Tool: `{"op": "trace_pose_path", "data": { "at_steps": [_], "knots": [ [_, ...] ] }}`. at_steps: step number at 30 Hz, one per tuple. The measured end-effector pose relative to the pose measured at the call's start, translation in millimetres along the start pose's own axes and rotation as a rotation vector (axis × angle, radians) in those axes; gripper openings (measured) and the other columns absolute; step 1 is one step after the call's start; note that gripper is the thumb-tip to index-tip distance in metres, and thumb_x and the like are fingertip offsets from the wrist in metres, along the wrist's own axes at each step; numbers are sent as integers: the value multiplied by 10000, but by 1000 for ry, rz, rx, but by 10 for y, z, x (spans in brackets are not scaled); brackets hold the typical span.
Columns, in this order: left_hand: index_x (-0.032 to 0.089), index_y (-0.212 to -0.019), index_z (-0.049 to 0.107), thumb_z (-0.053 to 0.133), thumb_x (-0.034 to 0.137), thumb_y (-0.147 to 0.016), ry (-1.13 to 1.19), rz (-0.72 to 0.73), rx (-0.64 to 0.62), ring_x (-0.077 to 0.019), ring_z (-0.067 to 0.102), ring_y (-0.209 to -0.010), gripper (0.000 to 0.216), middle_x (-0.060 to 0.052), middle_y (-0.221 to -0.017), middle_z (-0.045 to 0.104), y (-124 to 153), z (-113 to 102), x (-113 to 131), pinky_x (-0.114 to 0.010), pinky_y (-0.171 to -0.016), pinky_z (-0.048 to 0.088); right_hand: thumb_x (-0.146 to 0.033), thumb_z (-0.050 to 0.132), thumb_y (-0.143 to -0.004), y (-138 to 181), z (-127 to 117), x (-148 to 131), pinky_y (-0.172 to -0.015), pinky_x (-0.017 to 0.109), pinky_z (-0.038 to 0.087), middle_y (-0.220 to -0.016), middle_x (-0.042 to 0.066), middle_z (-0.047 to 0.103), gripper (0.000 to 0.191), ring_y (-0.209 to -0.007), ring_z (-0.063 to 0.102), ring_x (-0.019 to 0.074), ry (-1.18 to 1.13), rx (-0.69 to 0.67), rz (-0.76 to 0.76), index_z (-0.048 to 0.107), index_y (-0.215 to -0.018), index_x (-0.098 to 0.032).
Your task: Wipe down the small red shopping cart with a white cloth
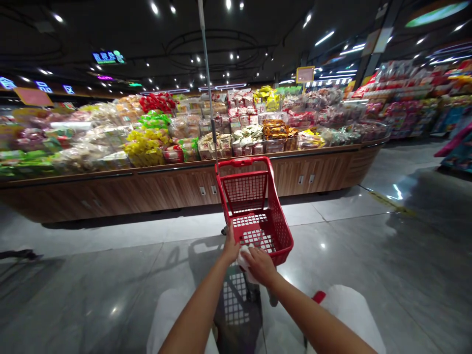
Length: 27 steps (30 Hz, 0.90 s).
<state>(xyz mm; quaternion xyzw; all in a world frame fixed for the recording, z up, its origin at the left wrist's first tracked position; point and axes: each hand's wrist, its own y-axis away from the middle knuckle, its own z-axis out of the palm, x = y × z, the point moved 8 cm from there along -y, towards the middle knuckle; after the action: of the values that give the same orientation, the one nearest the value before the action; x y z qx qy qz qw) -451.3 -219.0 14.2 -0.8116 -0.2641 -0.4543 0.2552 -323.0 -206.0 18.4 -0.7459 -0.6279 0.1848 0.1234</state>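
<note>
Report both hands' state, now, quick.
Left hand: at the near left edge of the red cart; whether closed cannot be told.
Right hand: closed, holding a bunched white cloth.

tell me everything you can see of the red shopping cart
The red shopping cart looks plastic, with grid-patterned walls and base, a raised bar across its far end and a dark wheel showing at left. It stands upright on the glossy grey floor, far end towards the wood-look display counter. A thin pole rises by its far left corner; its attachment is unclear. The left hand is at the near left rim; the right hand holds a white cloth at the near edge.
</note>
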Motion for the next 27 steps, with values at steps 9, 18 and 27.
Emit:
{"op": "trace_pose_path", "data": {
  "at_steps": [9, 18, 27],
  "knots": [
    [134, -1462, 209, 450, 14, -692, -326, -43, 122, -259, -243, -1365, 816, -110, -1547, -169, 229, 758, 431, -470, -1174, 20, -206, 561, -822, 494, -261, 847, -862, 364, 433, -1052, 104, 633, 359, -935, 567, 209, -21, -79, -131, 583, -1180, -209],
    [198, -1491, 147, 403, 392, -901, -602, 310, -38, -289, -62, -1434, 671, -103, -1569, 94, 168, 815, 969, -550, -1145, 112, -169, 553, -808, 868, -824, 1628, -1036, 464, 343, -1174, 94, 587, 402, -1099, 523, 233, -53, -156, 59, 552, -1207, -222],
    [202, -999, 666, 590, 376, -817, -1163, 492, -331, -299, 541, -1122, 263, -135, -1074, 673, -980, -350, 906, -469, -1044, 275, -181, 434, -903, 911, -690, 1154, -942, 383, 461, -1290, 109, 542, 378, -1142, 534, 223, 9, 92, 163, 524, -1268, -224]
  ]
}}
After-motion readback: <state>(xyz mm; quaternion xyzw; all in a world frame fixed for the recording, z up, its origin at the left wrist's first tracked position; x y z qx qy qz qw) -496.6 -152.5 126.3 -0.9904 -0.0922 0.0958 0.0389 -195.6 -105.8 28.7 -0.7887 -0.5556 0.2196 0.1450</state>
